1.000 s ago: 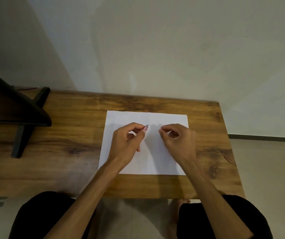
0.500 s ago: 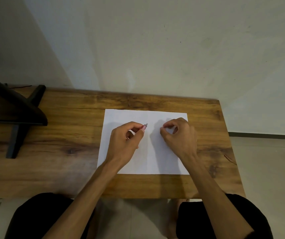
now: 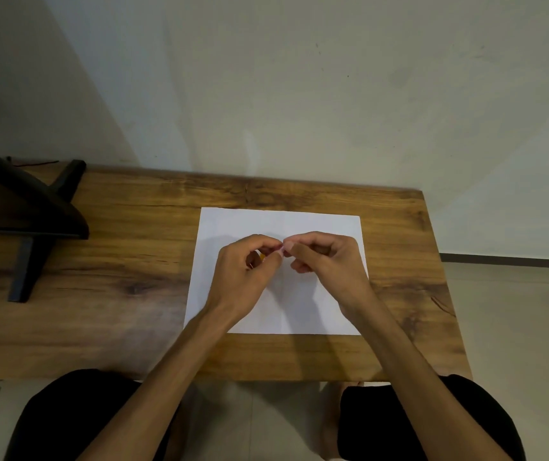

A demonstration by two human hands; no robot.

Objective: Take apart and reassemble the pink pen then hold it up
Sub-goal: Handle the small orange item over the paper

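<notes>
— Sitting at the near edge of the table (image 3: 133, 327), are you? What lies closest to you?

— Your knees in dark shorts (image 3: 432, 424), tucked just under that near edge, with bare floor (image 3: 515, 327) off to the right. Both your forearms reach over the edge onto the sheet of white paper (image 3: 316, 221), which lies flat in the middle of the table, slightly nearer its right side.

— And your hands?

— Your left hand (image 3: 240, 277) and right hand (image 3: 329, 264) hover above the middle of the paper, fingertips meeting. Each is curled closed in a pinch. Between the two pinches a sliver of the pink pen (image 3: 281, 249) shows; both hands grip it there. The rest of the pen is hidden inside your fingers, so you cannot tell which part sits in which hand. A small orange speck peeks through the left fingers; too small to tell what it is.

— Farther back?

— At the far left corner stands a dark stand (image 3: 34, 207) with angled legs. Beyond the far edge rises the pale wall (image 3: 299, 94).
</notes>
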